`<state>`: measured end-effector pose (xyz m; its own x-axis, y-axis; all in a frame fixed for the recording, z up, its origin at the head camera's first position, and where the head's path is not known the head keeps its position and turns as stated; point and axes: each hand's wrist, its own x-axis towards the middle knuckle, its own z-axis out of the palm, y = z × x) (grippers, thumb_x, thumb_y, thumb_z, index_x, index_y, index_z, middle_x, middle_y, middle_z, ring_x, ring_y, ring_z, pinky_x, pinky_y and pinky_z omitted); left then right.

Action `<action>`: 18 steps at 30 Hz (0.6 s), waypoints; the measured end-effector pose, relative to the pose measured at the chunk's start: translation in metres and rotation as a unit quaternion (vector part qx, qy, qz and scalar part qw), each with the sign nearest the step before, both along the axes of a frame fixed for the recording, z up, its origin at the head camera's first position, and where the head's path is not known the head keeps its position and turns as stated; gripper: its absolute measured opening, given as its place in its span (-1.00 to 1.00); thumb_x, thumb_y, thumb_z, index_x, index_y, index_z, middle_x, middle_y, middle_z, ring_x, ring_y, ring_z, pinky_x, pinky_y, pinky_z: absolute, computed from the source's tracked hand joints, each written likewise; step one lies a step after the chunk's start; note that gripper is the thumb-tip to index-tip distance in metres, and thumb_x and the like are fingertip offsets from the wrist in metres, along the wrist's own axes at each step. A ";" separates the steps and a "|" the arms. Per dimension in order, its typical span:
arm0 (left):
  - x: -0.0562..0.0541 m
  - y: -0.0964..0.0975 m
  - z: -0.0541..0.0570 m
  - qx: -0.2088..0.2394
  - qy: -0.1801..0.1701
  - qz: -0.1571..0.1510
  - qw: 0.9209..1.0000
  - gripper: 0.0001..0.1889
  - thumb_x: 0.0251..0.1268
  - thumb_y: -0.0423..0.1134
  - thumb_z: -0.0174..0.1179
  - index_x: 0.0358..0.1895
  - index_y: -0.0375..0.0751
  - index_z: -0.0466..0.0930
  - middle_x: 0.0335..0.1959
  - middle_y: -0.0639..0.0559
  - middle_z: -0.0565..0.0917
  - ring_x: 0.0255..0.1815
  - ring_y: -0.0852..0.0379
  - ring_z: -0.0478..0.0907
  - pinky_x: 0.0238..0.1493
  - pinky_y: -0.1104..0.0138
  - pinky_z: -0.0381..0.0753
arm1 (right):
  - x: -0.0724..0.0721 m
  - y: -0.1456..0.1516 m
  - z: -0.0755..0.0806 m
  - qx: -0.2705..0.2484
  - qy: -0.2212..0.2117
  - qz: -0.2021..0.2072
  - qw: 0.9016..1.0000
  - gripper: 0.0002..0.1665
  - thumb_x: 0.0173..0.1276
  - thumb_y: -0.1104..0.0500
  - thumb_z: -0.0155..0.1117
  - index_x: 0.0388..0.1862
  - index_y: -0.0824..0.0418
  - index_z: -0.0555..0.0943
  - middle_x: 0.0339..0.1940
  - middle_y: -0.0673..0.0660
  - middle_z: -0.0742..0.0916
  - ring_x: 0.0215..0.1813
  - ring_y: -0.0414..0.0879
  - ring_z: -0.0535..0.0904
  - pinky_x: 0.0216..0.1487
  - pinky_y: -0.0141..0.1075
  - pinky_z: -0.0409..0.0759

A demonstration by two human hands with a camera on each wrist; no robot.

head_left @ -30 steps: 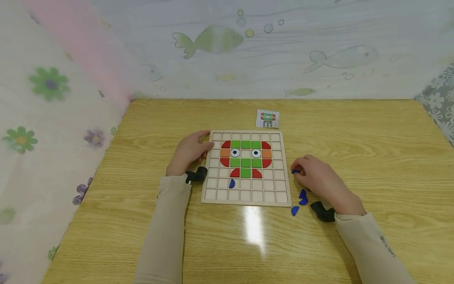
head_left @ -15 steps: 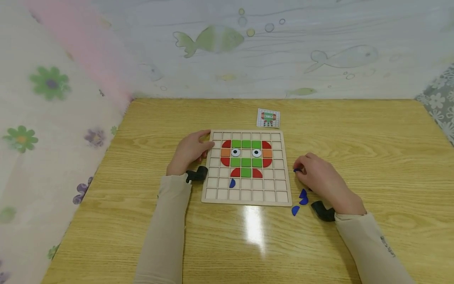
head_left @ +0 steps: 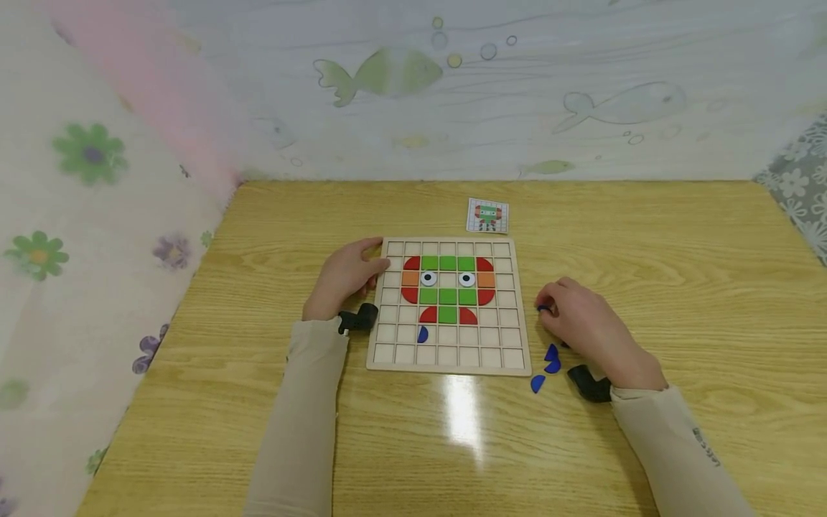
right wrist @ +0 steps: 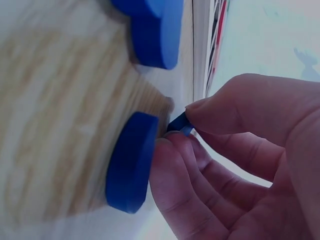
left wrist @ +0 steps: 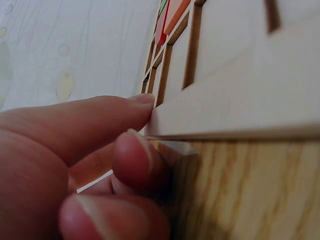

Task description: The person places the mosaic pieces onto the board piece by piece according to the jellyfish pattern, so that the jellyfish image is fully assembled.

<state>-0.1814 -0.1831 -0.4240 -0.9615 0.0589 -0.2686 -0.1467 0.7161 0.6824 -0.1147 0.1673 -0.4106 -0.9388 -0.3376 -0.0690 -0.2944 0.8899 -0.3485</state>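
My left hand point(head_left: 345, 276) holds the left edge of a wooden grid board point(head_left: 523, 337). Its thumb point(left wrist: 135, 105) lies on the rim in the left wrist view, other fingers curled beside it. Green, red and orange pieces with two eye discs form a face on the board; a blue half-round piece point(head_left: 423, 334) sits in a cell below. Right of the board, my right hand point(head_left: 578, 316) pinches a small blue piece point(right wrist: 181, 124) between thumb and fingers, mostly hidden. Another blue half-round piece point(right wrist: 131, 162) lies by the fingertips in the right wrist view.
Several blue half-round pieces point(head_left: 538, 384) lie on the wooden table point(head_left: 258, 215) near the board's lower right corner, two of them touching. Behind the board is a small pattern card point(head_left: 487, 215) showing a similar face. A patterned wall covering point(head_left: 400, 129) rises at the table's back.
My right hand has shifted slightly rightward, away from the board, with the blue piece still pinched. The left hand and the pieces on the board stay put.
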 end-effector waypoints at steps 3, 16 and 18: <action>0.000 0.000 -0.001 0.001 0.000 0.000 1.000 -0.44 0.21 0.03 0.06 0.30 0.19 0.20 -0.68 -0.04 0.52 -0.82 0.13 0.35 -0.69 0.29 0.39 | -0.001 0.001 0.000 -0.007 -0.009 -0.001 1.000 -0.83 0.18 0.22 0.11 -0.25 0.24 0.57 -0.29 0.12 0.56 -0.33 -0.05 0.42 -0.26 -0.16 0.39; 0.000 0.000 0.001 -0.003 0.001 -0.005 1.000 -0.44 0.21 0.03 0.06 0.31 0.16 0.20 -0.68 -0.04 0.53 -0.80 0.11 0.37 -0.64 0.27 0.41 | -0.003 0.004 0.005 -0.061 -0.038 0.017 0.997 -0.84 0.22 0.16 0.18 -0.25 0.18 0.59 -0.34 0.03 0.59 -0.31 -0.10 0.48 -0.27 -0.19 0.43; 0.000 0.000 0.002 -0.004 0.002 -0.007 1.000 -0.43 0.22 0.02 0.06 0.31 0.13 0.20 -0.69 -0.03 0.52 -0.80 0.11 0.37 -0.61 0.27 0.42 | -0.003 0.001 0.007 -0.072 -0.040 0.015 0.996 -0.83 0.23 0.13 0.18 -0.23 0.16 0.59 -0.33 0.02 0.60 -0.30 -0.11 0.48 -0.26 -0.21 0.42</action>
